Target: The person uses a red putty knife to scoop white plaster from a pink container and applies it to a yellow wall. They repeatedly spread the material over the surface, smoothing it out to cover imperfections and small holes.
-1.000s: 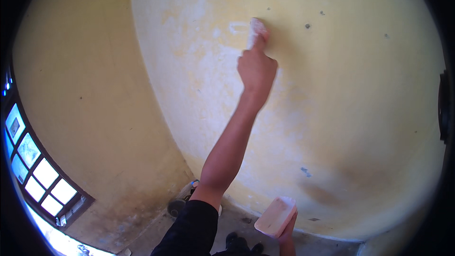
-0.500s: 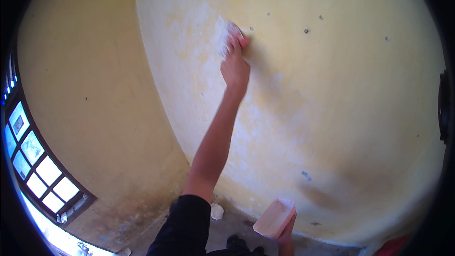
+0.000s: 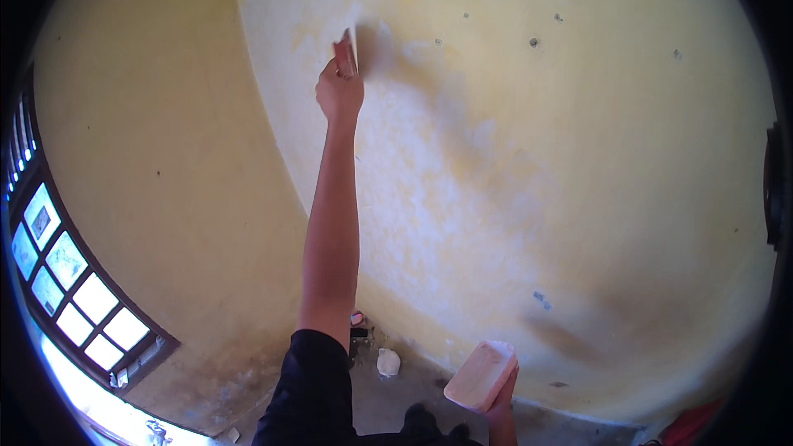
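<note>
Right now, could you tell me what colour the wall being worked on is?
The wall is yellow with whitish patches, seen best in the head view.

The wall [image 3: 512,157] is yellow, mottled with pale whitish patches that spread below and to the right of the left hand's fingers [image 3: 341,58], with a few small dark specks further right of them. The scraper [image 3: 350,48] between those fingers looks reddish-brown with a pale blade. The tub [image 3: 481,375] above the right hand's fingers [image 3: 500,400] is pale pinkish-white, and the sleeve [image 3: 310,388] is black.
</note>
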The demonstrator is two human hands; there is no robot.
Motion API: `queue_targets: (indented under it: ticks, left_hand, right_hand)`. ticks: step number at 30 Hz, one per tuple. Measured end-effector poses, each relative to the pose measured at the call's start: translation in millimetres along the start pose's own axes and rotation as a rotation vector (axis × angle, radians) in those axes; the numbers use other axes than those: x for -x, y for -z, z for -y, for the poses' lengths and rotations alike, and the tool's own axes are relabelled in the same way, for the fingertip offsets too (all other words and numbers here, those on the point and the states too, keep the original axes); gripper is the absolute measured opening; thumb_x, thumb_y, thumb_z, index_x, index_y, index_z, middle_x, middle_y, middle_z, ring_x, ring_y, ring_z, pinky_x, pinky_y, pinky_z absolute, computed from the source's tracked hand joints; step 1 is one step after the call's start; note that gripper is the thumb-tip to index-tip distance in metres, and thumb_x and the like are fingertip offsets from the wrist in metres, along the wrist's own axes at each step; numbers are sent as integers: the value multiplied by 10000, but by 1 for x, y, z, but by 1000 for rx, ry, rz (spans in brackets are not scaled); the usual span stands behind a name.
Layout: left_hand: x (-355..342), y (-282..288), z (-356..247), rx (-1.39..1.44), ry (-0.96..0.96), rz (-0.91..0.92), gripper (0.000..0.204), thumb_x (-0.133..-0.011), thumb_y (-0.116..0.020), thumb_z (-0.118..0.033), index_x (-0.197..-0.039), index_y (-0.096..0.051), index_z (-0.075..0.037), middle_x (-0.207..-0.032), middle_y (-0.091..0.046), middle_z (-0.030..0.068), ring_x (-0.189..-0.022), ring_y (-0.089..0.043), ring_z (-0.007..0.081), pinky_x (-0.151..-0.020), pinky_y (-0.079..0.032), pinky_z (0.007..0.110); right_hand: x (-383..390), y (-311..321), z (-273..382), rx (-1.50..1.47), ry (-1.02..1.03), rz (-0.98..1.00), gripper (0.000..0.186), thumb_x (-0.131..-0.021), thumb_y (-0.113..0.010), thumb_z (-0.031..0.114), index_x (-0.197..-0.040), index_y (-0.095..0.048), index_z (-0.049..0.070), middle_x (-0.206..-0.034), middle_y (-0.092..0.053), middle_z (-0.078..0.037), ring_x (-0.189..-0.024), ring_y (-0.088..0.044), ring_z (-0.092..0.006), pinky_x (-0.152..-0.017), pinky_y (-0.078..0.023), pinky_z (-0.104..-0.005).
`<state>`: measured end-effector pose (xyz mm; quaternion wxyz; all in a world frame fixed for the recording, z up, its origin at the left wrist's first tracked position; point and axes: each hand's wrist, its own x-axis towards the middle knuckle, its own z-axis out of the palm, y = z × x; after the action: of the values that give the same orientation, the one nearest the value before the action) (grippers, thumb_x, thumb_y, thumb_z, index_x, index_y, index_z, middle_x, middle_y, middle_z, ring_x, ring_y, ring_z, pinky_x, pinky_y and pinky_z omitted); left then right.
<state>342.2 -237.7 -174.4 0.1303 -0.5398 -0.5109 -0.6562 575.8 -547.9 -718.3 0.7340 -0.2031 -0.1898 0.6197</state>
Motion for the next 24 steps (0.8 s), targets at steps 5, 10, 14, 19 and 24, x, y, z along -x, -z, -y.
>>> queue_targets:
  ticks: [5,10,14,19,24]
  left_hand:
    - [24,-4,-51,18,-21,193,409,-829,-536,-70,-1174,-718,-194,-905,-703,216,-856,-661,437,-775,-521,514]
    - [95,6,-78,116,-295,243,501,-791,-536,-13,-1219,-698,-218,-860,-696,202,-796,-668,406,-744,-528,502]
    - [126,17,-67,141,-342,283,559,-765,-520,47,-1252,-675,-177,-795,-683,191,-746,-672,382,-706,-536,473]
    - [82,1,-53,100,-164,14,610,-768,-529,71,-1332,-612,-145,-747,-688,166,-664,-669,353,-615,-526,444]
    - [188,-52,-57,-99,-513,249,864,-686,-576,69,-1506,-338,-61,-1424,-516,216,-866,-712,315,-604,-564,443]
  right_hand:
    - [-1,-4,4,24,15,14,660,-1021,-206,638,-1436,-416,169,-1326,-560,-39,-1224,-557,-213,-1037,-455,-410]
    - [-7,-24,5,-85,-104,2,636,-1019,-250,634,-1373,-471,155,-1225,-610,-25,-1126,-611,-211,-967,-502,-396]
    - [-25,7,-11,272,29,62,653,-985,-319,670,-1347,-501,157,-1191,-624,-25,-1085,-631,-225,-945,-520,-409]
    - [-20,-4,-6,-19,-166,-34,754,-937,-332,746,-1409,-472,174,-1306,-590,-45,-1189,-593,-250,-1034,-475,-462]
    - [-18,-1,-8,-74,-149,-9,742,-943,-323,738,-1398,-486,175,-1295,-597,-44,-1188,-595,-247,-1025,-481,-459]
